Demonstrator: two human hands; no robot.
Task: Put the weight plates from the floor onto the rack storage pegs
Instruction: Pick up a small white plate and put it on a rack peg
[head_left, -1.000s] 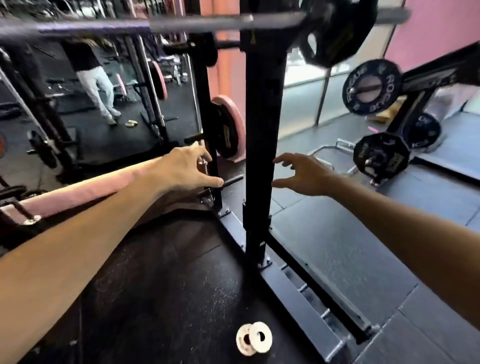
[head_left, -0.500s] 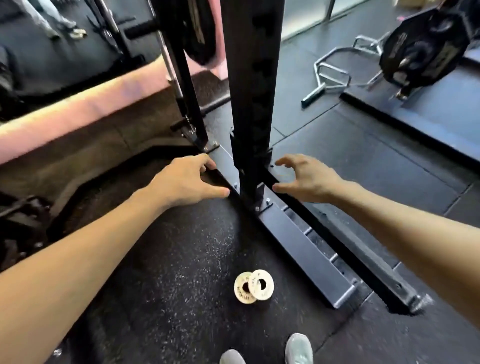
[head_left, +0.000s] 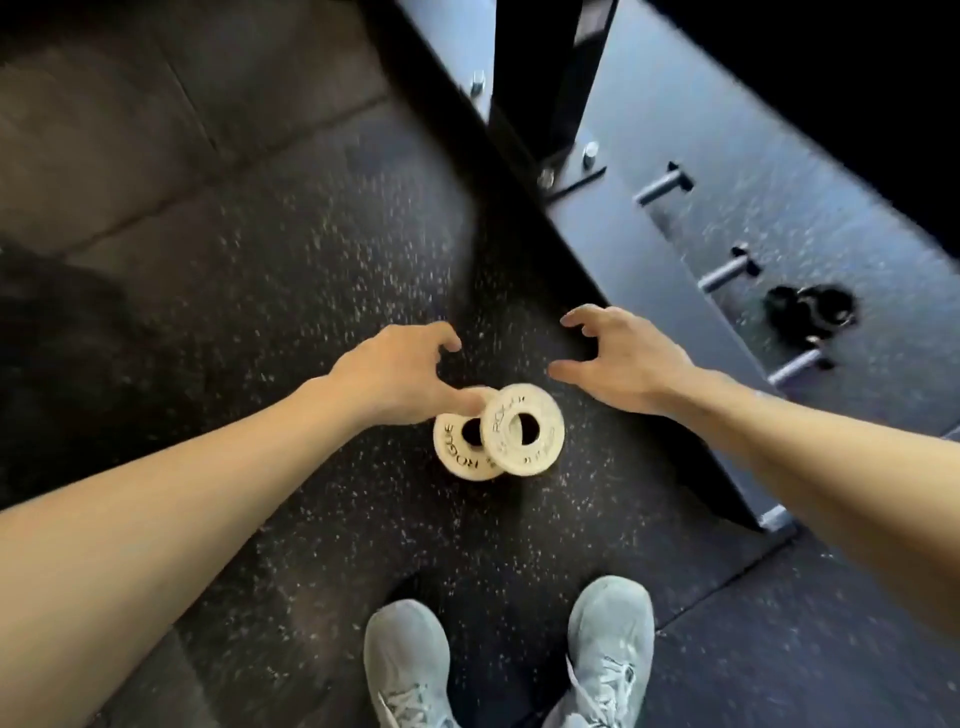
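Two small white weight plates lie overlapping on the speckled black floor mat: the right plate (head_left: 522, 429) rests partly on top of the left plate (head_left: 457, 451). My left hand (head_left: 400, 374) hovers just above their upper left edge, fingers curved, holding nothing; its thumb reaches toward the left plate's rim. My right hand (head_left: 618, 358) hangs above and to the right of the plates, fingers spread and curved, empty. The rack's base rail (head_left: 670, 291) runs diagonally at the upper right, with short metal pegs (head_left: 665, 184) sticking out of its far side.
The black rack upright (head_left: 550, 73) is bolted to the rail at the top. A black collar or small plate (head_left: 810, 312) lies on the floor beyond the rail. My two grey shoes (head_left: 610, 644) stand just below the plates.
The view has tilted down and come closer to the floor. Both hands have dropped from beside the rack upright to just above the two white plates.
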